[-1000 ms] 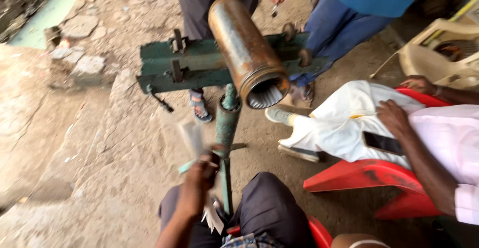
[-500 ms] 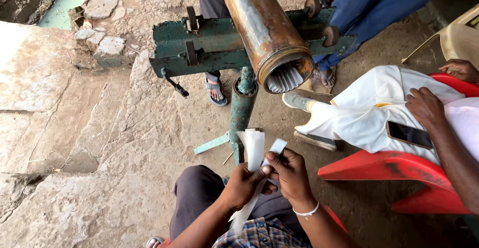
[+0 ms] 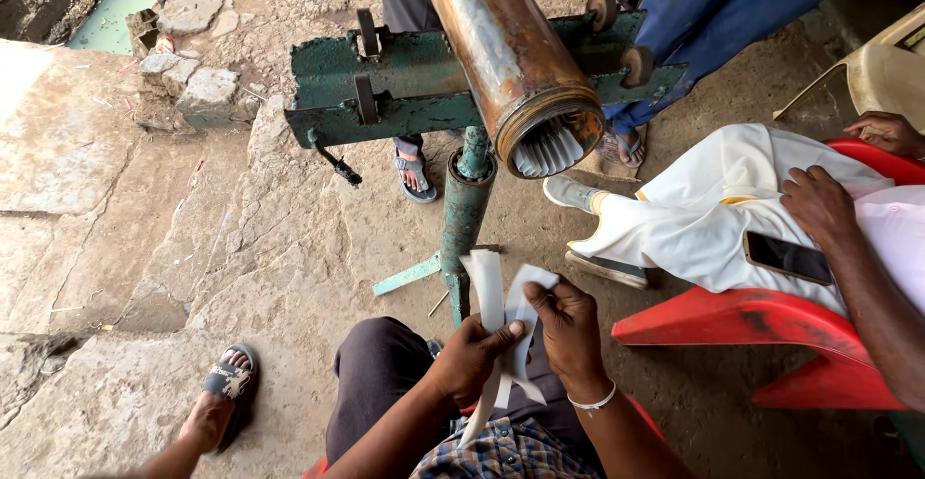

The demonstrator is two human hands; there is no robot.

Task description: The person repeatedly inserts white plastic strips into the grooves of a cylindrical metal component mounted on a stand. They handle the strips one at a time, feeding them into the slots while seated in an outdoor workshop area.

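White paper strips (image 3: pixel 501 315) are held above the lap, just in front of the green stand (image 3: pixel 465 211). The left hand (image 3: pixel 469 356) is closed on them, thumb pressed across, and the right hand (image 3: pixel 568 328) pinches their upper edge. A rusty pipe (image 3: pixel 511 50) lies above, folded paper (image 3: pixel 551 146) inside its mouth.

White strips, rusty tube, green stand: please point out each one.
white strips (image 3: pixel 488 291), head view, upper part of the long strip
rusty tube (image 3: pixel 501 50), head view, its rusty side
green stand (image 3: pixel 465 211), head view, its upright post
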